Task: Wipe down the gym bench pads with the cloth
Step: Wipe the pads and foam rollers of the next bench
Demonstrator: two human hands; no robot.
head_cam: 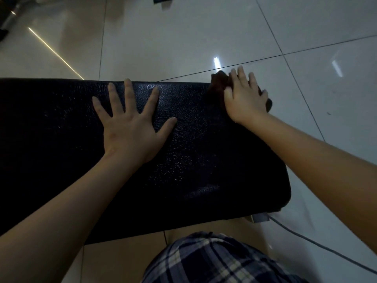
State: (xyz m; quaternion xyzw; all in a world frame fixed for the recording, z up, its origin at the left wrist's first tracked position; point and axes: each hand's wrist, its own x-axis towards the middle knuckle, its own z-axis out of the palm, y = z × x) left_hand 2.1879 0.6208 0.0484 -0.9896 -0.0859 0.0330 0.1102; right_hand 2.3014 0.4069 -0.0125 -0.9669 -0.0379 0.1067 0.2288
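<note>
Fingers of the left hand are spread wide and straight, with the palm flat on the black bench pad near the middle of its far edge, holding nothing. The right hand lies flat on the brown cloth at the pad's far right corner. Its fingers are straight and slightly apart, pressing down rather than curling round it. Bunched cloth shows just left of the index finger and thumb, and a little shows past the little finger.
</note>
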